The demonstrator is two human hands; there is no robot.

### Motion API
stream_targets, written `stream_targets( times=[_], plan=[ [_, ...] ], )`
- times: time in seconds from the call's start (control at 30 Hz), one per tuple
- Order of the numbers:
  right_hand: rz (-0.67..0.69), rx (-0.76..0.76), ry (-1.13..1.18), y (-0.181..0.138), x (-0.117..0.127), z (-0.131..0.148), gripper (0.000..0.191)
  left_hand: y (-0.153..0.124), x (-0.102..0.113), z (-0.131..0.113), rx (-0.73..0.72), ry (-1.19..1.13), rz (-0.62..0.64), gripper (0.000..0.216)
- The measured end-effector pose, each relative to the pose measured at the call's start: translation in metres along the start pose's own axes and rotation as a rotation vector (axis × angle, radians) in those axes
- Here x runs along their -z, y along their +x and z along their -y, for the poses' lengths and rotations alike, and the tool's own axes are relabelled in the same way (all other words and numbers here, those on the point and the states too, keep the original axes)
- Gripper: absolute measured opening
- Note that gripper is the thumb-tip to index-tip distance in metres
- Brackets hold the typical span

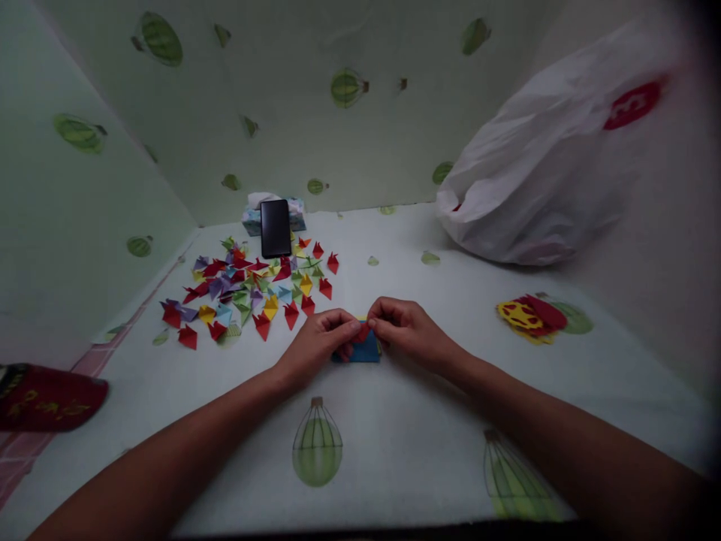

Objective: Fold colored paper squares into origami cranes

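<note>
Underneath everything spreads the tabletop [405, 451], with the white bag [529, 165] at its far right and folded birds [218, 286] scattered to the left. Nearer me, my left fingers [348, 330] and right fingers [388, 330] pinch the red paper [363, 331] between them, over the blue paper [365, 352]. So small a piece, I judge, wants light fingertip pressure, edges matched before any crease is pressed, and no tugging from either side; my fingertips hide its exact fold.
</note>
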State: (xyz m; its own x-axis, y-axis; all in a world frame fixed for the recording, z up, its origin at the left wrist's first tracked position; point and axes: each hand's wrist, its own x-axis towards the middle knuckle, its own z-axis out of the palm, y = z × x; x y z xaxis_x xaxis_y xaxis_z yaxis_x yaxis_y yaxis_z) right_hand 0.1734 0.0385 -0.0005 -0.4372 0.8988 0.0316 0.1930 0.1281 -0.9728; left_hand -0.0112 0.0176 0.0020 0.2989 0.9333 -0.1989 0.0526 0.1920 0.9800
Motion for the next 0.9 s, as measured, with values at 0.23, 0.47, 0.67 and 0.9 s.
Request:
stream_targets(
  times=[0.23,0.47,0.67,0.9],
  plan=[
    [0.043,-0.052,0.252,-0.0011,0.0002,-0.0008,0.024,-0.0025,-0.0032,0.0001,-0.024,-0.078,-0.062,0.028],
    [0.068,-0.095,0.448,-0.0008,-0.0038,-0.0062,0.022,-0.0043,-0.0056,0.006,-0.019,-0.202,-0.053,0.024],
    [0.036,-0.124,0.453,-0.0022,-0.0057,-0.0043,0.02,-0.004,-0.007,0.0064,0.032,-0.254,-0.05,0.026],
    [-0.004,-0.1,0.415,-0.0056,-0.009,-0.0019,0.018,-0.0055,-0.0097,0.0069,0.025,-0.207,-0.054,0.025]
  ],
)
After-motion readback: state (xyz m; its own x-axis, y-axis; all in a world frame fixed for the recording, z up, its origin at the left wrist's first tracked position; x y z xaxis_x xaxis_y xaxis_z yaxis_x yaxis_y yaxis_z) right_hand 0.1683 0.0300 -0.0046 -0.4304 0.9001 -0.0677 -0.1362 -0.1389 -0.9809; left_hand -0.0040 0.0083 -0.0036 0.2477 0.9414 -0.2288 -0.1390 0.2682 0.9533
